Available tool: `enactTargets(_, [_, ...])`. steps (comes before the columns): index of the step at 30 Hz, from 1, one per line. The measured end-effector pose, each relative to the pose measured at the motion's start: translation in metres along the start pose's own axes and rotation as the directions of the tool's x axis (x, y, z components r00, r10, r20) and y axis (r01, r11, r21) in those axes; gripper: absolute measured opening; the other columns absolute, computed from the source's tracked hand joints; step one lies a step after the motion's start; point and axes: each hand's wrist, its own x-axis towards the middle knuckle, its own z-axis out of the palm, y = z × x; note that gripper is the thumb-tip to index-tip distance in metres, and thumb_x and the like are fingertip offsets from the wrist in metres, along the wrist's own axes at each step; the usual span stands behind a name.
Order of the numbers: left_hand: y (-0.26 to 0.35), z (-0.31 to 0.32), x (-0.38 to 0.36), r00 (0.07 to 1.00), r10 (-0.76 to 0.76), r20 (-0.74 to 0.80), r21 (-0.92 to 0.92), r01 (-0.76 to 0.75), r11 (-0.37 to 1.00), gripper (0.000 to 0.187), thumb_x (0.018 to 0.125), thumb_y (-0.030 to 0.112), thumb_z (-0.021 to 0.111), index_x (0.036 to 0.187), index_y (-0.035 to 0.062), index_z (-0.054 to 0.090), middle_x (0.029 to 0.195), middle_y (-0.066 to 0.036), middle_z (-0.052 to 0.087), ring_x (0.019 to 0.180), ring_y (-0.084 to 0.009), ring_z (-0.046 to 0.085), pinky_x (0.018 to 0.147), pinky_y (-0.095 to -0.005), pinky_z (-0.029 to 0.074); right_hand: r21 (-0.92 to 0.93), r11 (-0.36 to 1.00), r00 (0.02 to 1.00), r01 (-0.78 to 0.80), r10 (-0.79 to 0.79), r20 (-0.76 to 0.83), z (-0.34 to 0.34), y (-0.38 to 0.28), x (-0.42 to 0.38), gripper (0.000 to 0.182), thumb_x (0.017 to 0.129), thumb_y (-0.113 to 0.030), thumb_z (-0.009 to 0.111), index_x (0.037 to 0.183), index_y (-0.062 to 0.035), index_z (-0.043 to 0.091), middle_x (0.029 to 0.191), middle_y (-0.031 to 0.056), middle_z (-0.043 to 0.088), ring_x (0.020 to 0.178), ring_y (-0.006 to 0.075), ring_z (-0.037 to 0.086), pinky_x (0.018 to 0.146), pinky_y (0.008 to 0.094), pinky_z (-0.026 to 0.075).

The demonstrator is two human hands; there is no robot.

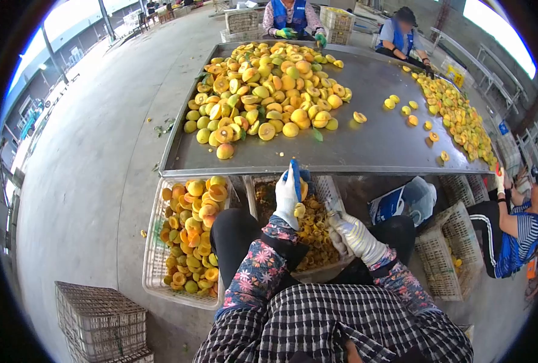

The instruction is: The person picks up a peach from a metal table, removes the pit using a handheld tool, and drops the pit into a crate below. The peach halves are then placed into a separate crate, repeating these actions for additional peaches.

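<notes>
Peach half, yellow-orange [303,190], held in left hand [288,196], white knit glove, fingers closed around the fruit together with a blue-handled tool [294,172]; position: just below near edge of grey metal sorting table [366,145], above middle white plastic crate [326,187] holding brownish pits and scraps. Right hand [349,233], grey-white glove, lower and to the right over the same crate, near its right rim; fingers curled, cannot tell whether anything is gripped. Left crate of white plastic lattice [154,254] filled with cut peach halves. Large heap of whole and halved yellow peaches [263,91] on far left part of table; second strip of peach halves [459,118] along right edge. Other workers seated at far edge and right side
</notes>
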Motion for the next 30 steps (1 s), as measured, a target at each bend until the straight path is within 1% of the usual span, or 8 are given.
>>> enactTargets(5, [0.009, 0.000, -0.012, 0.988, -0.118, 0.099, -0.235, 0.138, 0.962, 0.044, 0.099, 0.044, 0.055, 0.096, 0.0006, 0.062, 0.085, -0.008, 0.063, 0.077, -0.0201, 0.063, 0.068, -0.0306, 0.052, -0.179, 0.974, 0.981, 0.136, -0.158, -0.110, -0.023, -0.022, 0.014, 0.036, 0.095, -0.045, 0.058, 0.105, -0.0101, 0.054, 0.069, -0.0014, 0.053, 0.048, 0.0085, 0.048, 0.043, 0.0233, 0.039])
enactTargets(9, [0.070, -0.026, -0.042, 0.952, 0.275, 0.137, 0.028, -0.281, 0.959, 0.031, 0.099, 0.029, 0.055, 0.104, -0.0006, 0.061, 0.093, -0.010, 0.065, 0.085, -0.0232, 0.064, 0.077, -0.0304, 0.051, -0.244, 0.955, 0.969, 0.171, -0.208, -0.136, -0.035, -0.034, 0.017, 0.052, 0.093, -0.049, 0.060, 0.123, -0.0063, 0.055, 0.084, -0.0039, 0.055, 0.072, 0.0055, 0.052, 0.067, 0.0212, 0.045])
enactTargets(10, [0.089, -0.049, -0.045, 0.826, 0.476, 0.303, 0.375, -0.563, 0.737, 0.026, 0.098, 0.021, 0.055, 0.111, -0.0010, 0.059, 0.099, -0.011, 0.064, 0.089, -0.0228, 0.063, 0.078, -0.0300, 0.051, -0.296, 0.947, 0.973, 0.126, -0.175, -0.148, -0.041, -0.036, 0.016, 0.055, 0.093, -0.049, 0.061, 0.126, -0.0064, 0.054, 0.084, -0.0038, 0.055, 0.072, 0.0060, 0.052, 0.067, 0.0214, 0.045])
enactTargets(11, [0.107, -0.071, -0.048, 0.608, 0.651, 0.455, 0.768, -0.637, 0.058, 0.026, 0.096, 0.013, 0.055, 0.118, -0.0013, 0.057, 0.104, -0.012, 0.063, 0.093, -0.0224, 0.062, 0.080, -0.0296, 0.051, -0.349, 0.921, 0.956, 0.174, -0.243, -0.164, -0.052, -0.030, 0.023, 0.055, 0.093, -0.049, 0.061, 0.127, -0.0071, 0.053, 0.081, -0.0038, 0.054, 0.066, 0.0061, 0.051, 0.060, 0.0215, 0.044])
enactTargets(12, [0.124, -0.094, -0.050, 0.356, 0.753, 0.554, 0.812, -0.431, -0.394, 0.031, 0.094, 0.005, 0.055, 0.124, -0.0017, 0.055, 0.110, -0.013, 0.062, 0.097, -0.0219, 0.061, 0.081, -0.0292, 0.051, -0.322, 0.930, 0.952, 0.175, -0.244, -0.186, -0.051, -0.030, 0.023, 0.053, 0.093, -0.048, 0.061, 0.127, -0.0080, 0.052, 0.076, -0.0037, 0.052, 0.059, 0.0064, 0.050, 0.052, 0.0221, 0.042])
enactTargets(15, [0.168, -0.144, -0.049, 0.719, 0.692, -0.065, 0.733, -0.436, 0.522, 0.022, 0.098, 0.019, 0.056, 0.105, 0.0002, 0.066, 0.093, -0.009, 0.068, 0.081, -0.0160, 0.062, 0.076, -0.0267, 0.049, -0.305, 0.932, 0.937, 0.196, -0.270, -0.222, -0.054, -0.032, 0.027, 0.040, 0.094, -0.044, 0.061, 0.118, -0.0126, 0.054, 0.067, -0.0041, 0.048, 0.048, 0.0062, 0.047, 0.041, 0.0221, 0.039])
enactTargets(19, [0.165, -0.247, -0.034, 0.725, 0.688, -0.033, 0.999, 0.003, 0.045, 0.033, 0.088, 0.031, 0.066, 0.111, 0.0081, 0.068, 0.116, -0.016, 0.064, 0.109, -0.0342, 0.058, 0.095, -0.0425, 0.045, -0.449, 0.845, 0.889, 0.289, -0.411, -0.202, -0.071, -0.035, 0.052, 0.022, 0.096, -0.033, 0.062, 0.107, -0.0149, 0.057, 0.070, -0.0058, 0.049, 0.050, 0.0035, 0.046, 0.042, 0.0207, 0.039])
enactTargets(30, [0.059, -0.265, 0.059, 0.917, 0.325, 0.230, 0.912, -0.088, -0.400, 0.061, 0.079, 0.036, 0.069, 0.135, 0.0180, 0.054, 0.142, -0.013, 0.046, 0.135, -0.0358, 0.037, 0.114, -0.0541, 0.025, -0.973, 0.114, 0.725, 0.199, -0.685, 0.068, -0.060, -0.058, 0.126, 0.029, 0.091, -0.019, 0.064, 0.114, -0.0013, 0.058, 0.094, 0.0167, 0.061, 0.082, 0.0292, 0.056, 0.077, 0.0385, 0.046])
